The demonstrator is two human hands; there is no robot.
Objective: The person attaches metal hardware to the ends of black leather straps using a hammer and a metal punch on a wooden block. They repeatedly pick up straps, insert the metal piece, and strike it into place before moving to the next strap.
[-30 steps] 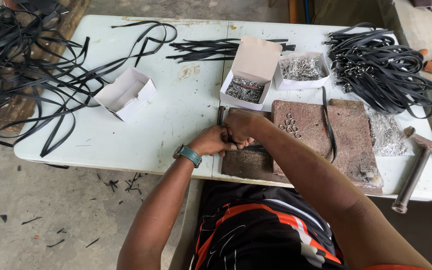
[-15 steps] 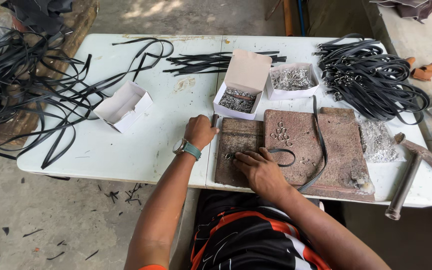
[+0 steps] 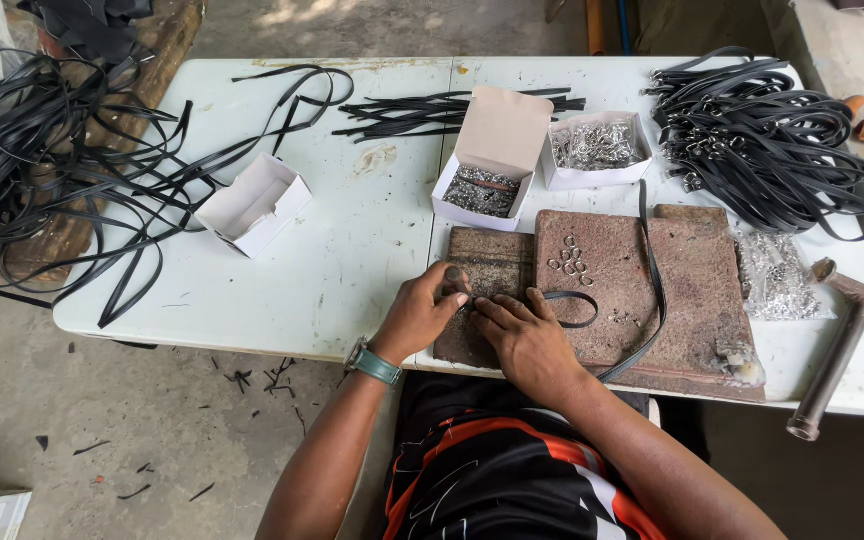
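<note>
A: The fingers (image 3: pixel 500 308) of the right hand (image 3: pixel 527 340) lie nearly flat, pressed down on the looped near end of the black strap (image 3: pixel 652 285); they are stretched out over it, not curled round it. The left hand (image 3: pixel 420 315) is bunched, thumb and fingertips pinched together at the same spot on something too small to make out.

B: And which way does the strap run from there?

A: To the right of both hands. It makes a small loop just beside the right fingertips, then sweeps right and bends toward the far side, so its long axis goes near to far across the reddish stone slab (image 3: pixel 692 250). The right hand is the nearer one to its length; the left hand touches only the loop end, over the darker block (image 3: pixel 487 265) at the slab's left.

B: What lies beyond?

A: On the slab, a few loose metal rings (image 3: pixel 570 267) just past the loop. To the right, a clear bag of fittings (image 3: pixel 777 280) and a hammer (image 3: pixel 837 365) at the near right edge. Farther off on the white table (image 3: pixel 352 250): an open box of small metal parts (image 3: pixel 487 190), a second box of clips (image 3: pixel 597 148), an empty box (image 3: pixel 252 205) to the left. At the far edge, cut strips (image 3: pixel 432 110); a heap of finished straps (image 3: pixel 762 130) far right, tangled strapping (image 3: pixel 52 170) far left.
</note>
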